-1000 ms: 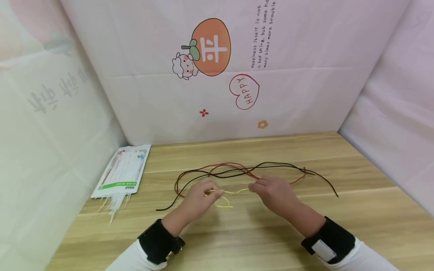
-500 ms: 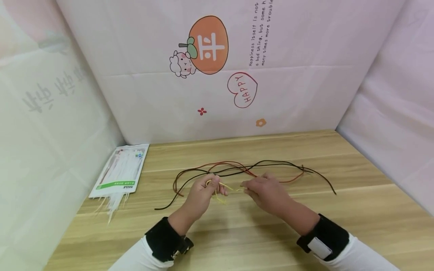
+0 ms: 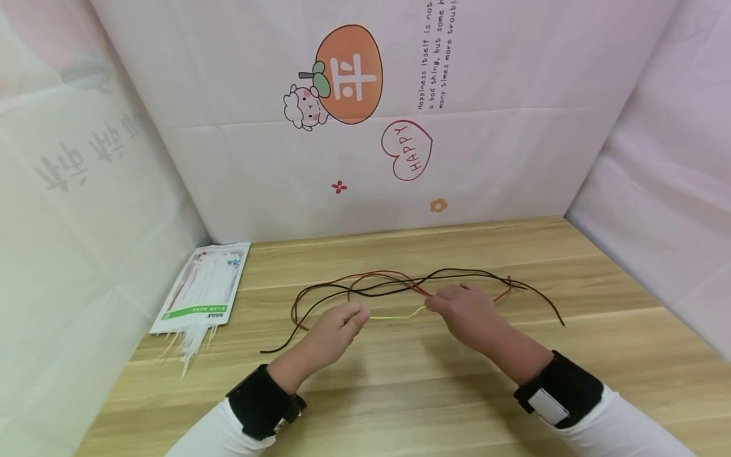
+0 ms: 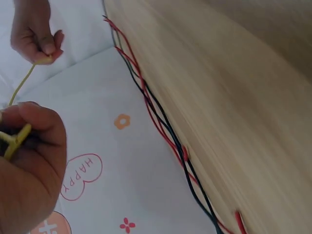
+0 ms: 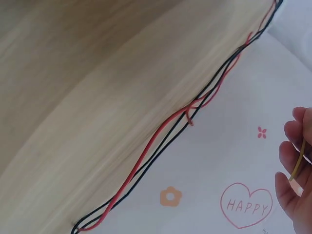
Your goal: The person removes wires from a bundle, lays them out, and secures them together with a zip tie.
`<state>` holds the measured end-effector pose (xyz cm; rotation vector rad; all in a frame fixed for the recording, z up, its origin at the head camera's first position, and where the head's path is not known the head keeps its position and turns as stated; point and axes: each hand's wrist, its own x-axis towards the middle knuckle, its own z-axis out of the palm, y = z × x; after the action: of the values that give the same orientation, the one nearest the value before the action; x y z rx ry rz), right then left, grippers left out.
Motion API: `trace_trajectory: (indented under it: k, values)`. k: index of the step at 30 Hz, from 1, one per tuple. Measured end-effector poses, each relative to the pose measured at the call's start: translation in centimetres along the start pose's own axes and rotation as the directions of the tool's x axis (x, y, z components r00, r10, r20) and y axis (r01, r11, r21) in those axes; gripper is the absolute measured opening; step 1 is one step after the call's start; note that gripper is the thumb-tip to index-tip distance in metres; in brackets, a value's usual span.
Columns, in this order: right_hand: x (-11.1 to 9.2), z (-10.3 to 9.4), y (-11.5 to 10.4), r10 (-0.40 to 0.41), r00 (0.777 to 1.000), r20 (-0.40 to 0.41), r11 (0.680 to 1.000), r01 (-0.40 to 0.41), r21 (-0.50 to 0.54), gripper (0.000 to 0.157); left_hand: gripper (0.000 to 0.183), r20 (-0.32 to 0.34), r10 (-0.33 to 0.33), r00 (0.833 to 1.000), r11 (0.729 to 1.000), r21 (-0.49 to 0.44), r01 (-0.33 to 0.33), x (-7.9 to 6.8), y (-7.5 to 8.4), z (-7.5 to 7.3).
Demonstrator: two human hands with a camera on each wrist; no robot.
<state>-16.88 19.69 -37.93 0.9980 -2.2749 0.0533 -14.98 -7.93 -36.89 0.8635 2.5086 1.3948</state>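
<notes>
A thin yellow wire (image 3: 396,317) stretches between my two hands above the table. My left hand (image 3: 337,327) grips one part of it with curled fingers. In the left wrist view a short yellow end (image 4: 20,139) sticks out from that fist. My right hand (image 3: 465,311) pinches the other part between thumb and fingertips, the wire sagging slightly between. Behind the hands lie long red wires (image 3: 378,272) and black wires (image 3: 549,304), loosely crossed in wide loops. The right hand overlaps part of the red ones in the head view.
At the left of the wooden table (image 3: 400,393) lies a white and green packet (image 3: 202,285), with thin white strips (image 3: 195,343) poking out of its near end. Printed cloth (image 3: 245,184) hangs at the back and both sides.
My left hand has turned and drawn left, hiding the yellow loop that hung from it. My right hand came inward, then moved back right, leaving a longer stretch of yellow wire between them.
</notes>
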Motion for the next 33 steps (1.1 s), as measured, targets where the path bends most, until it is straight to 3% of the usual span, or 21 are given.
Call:
trace_trajectory:
  k: [1, 3, 6, 10, 15, 20, 25, 29, 33]
  values:
    - [-0.1, 0.0, 0.1, -0.014, 1.000, 0.009, 1.000, 0.014, -0.016, 0.019, 0.032, 0.013, -0.017, 1.000, 0.994, 0.111, 0.015, -0.1, -0.1, -0.1]
    - [-0.2, -0.1, 0.3, -0.053, 0.999, 0.009, 0.998, 0.053, -0.043, 0.019, 0.032, 0.037, -0.015, 0.999, 0.955, 0.298, 0.003, -0.2, -0.3, -0.2]
    - [-0.2, 0.0, 0.5, -0.091, 0.996, 0.004, 0.994, 0.091, -0.060, 0.022, 0.034, 0.073, -0.021, 0.997, 0.910, 0.415, -0.011, -0.3, -0.6, -0.3]
    - [-0.2, 0.4, 0.7, -0.064, 0.998, -0.007, 0.996, 0.063, -0.059, 0.026, 0.031, 0.046, -0.063, 0.997, 0.948, 0.314, 0.046, -0.4, -1.0, -0.5]
    - [-0.4, 0.8, 0.8, 0.020, 1.000, -0.004, 0.999, -0.021, -0.041, 0.025, 0.025, -0.109, -0.058, 0.992, 0.996, 0.059, 0.064, -0.7, -1.2, -0.8]
    - [-0.4, 0.8, 0.6, 0.069, 0.997, 0.020, 0.998, -0.069, -0.003, 0.019, 0.024, -0.196, -0.067, 0.978, 0.994, -0.097, 0.048, -0.5, -1.0, -0.5]
    - [-0.1, 0.9, 0.0, 0.034, 0.999, 0.008, 0.997, -0.035, 0.066, 0.015, 0.024, -0.249, -0.072, 0.966, 0.994, -0.093, 0.050, 0.1, -0.6, 0.1]
    - [0.1, 1.0, 0.0, 0.016, 1.000, -0.026, 0.997, -0.014, 0.079, 0.018, 0.025, -0.229, -0.033, 0.973, 0.994, -0.111, 0.008, 0.3, -0.6, 0.0]
    - [0.4, 0.8, 0.6, 0.066, 0.998, -0.007, 0.991, -0.065, 0.114, 0.022, 0.024, -0.229, -0.015, 0.973, 0.975, -0.219, -0.036, 0.8, -0.6, -0.4]
